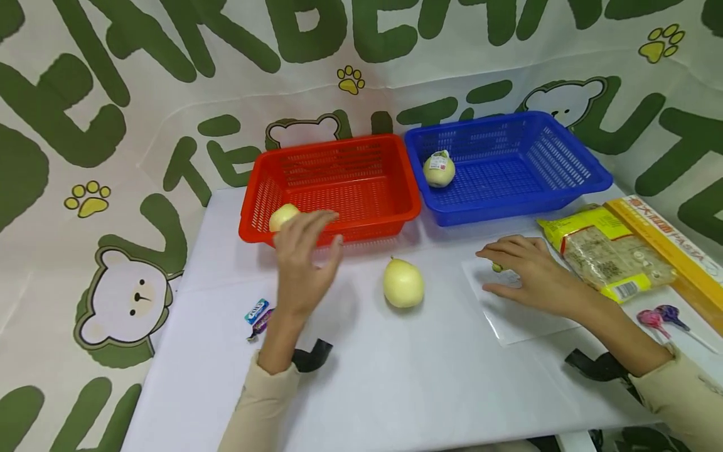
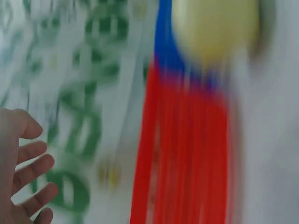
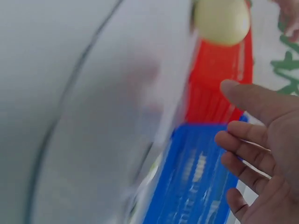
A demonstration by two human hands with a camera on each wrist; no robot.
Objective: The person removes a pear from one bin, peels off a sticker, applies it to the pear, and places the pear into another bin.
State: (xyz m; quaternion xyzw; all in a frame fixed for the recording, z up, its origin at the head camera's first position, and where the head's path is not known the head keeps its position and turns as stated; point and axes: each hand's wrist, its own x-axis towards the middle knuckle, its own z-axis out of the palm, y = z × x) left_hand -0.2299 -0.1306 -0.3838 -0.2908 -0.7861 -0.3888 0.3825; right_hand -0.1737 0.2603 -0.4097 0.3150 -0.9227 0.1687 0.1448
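A white-covered bench (image 1: pixel 440 389) carries all items. A blue basket (image 1: pixel 519 204) stands far right of centre, a red basket (image 1: pixel 350 194) to its left. At the right lie a pasta box (image 1: pixel 674 251), a clear sheet (image 1: pixel 531 323) and a yellow packet (image 1: pixel 612 251). The left hand (image 1: pixel 305 263), fingers spread and grasping nothing, is raised by the red basket's near left edge. The right hand (image 1: pixel 522 273), loosely open and holding nothing, is over the sheet. A pear (image 1: pixel 403 284) sits on the bench between the hands. The red basket contains a pale fruit (image 1: pixel 282 216); the blue, a labelled fruit (image 1: pixel 439 171). Two lollipops (image 1: pixel 669 314) lie near right; two wrapped sweets (image 1: pixel 257 311), left.
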